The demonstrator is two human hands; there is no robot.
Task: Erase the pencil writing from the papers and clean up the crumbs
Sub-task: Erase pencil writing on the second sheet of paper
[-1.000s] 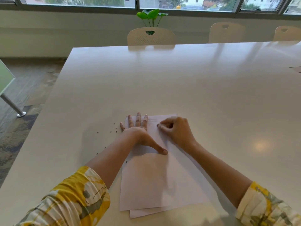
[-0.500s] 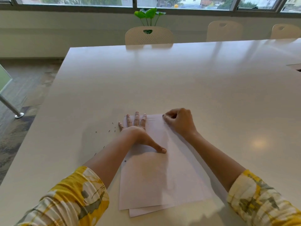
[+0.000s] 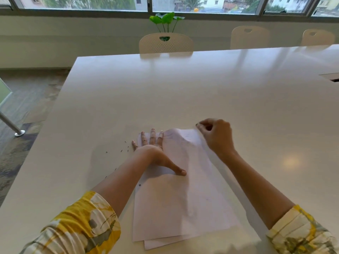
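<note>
We see dark eraser crumbs (image 3: 122, 149) uncleared on the white desk (image 3: 201, 88); our left hand (image 3: 153, 149) presses flat on the white paper sheets (image 3: 183, 198), our right hand (image 3: 215, 133) pinches something small, unidentifiable.

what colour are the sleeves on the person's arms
Yellow and cream with grey blotches, a floral-like print; the left sleeve shows best in the head view.

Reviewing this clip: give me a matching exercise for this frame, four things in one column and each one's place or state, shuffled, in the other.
Things
1. left hand
2. right hand
3. crumbs
4. plant

Places or states
A. scattered on the table, left of the papers
B. fingers curled at the papers' far right corner
C. behind a chair, by the window
D. flat, fingers spread, pressing the papers

Pairs: 1-D, 2-B, 3-A, 4-C
</note>
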